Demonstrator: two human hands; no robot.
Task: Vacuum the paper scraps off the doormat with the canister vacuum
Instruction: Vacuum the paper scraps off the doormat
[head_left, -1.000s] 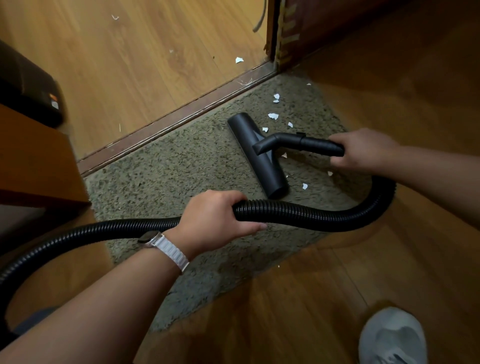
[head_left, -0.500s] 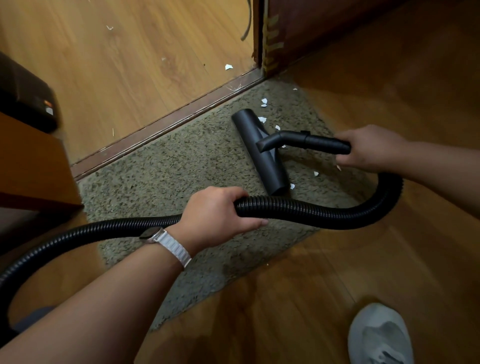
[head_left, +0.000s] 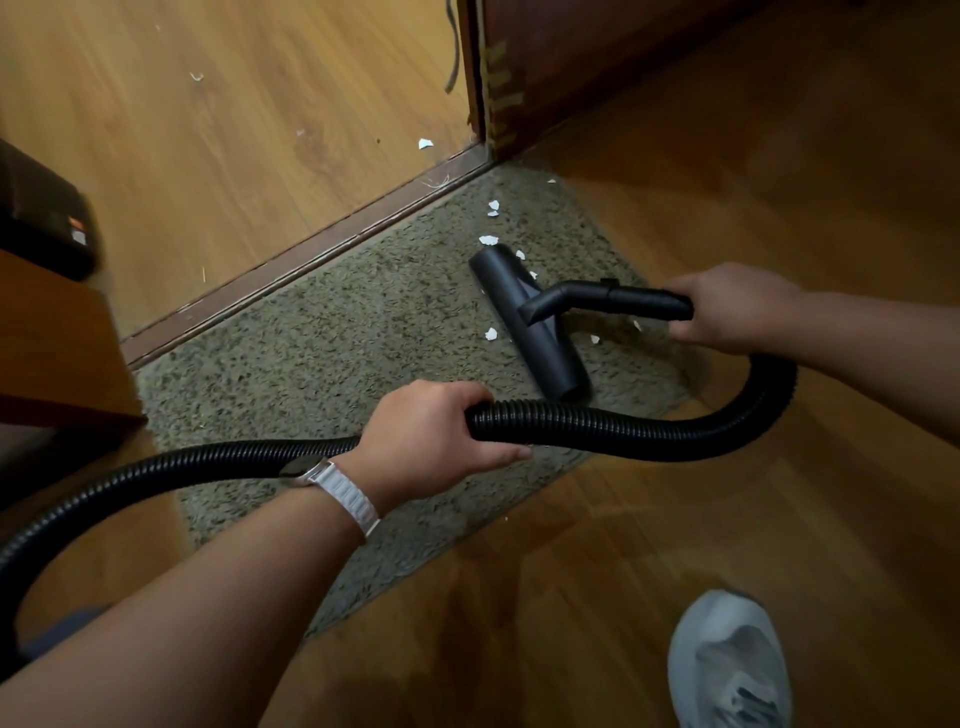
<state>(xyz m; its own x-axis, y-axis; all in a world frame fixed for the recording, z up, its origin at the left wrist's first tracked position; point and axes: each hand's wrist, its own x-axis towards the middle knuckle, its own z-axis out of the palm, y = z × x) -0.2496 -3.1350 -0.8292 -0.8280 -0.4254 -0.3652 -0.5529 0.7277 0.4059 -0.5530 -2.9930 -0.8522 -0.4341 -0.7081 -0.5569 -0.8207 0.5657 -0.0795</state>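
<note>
your right hand grips the wand; your left hand is wrapped round the hose. right of centre on the doormat, the floor head points its long axis up-frame at the paper scraps just beyond its far end.

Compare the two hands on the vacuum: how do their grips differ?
The left hand wraps the ribbed hose from above; the right hand grips the smooth rigid tube that feeds the floor head. The left wrist wears a white-banded watch; the right wrist is bare. Both curl around black vacuum parts.
</note>
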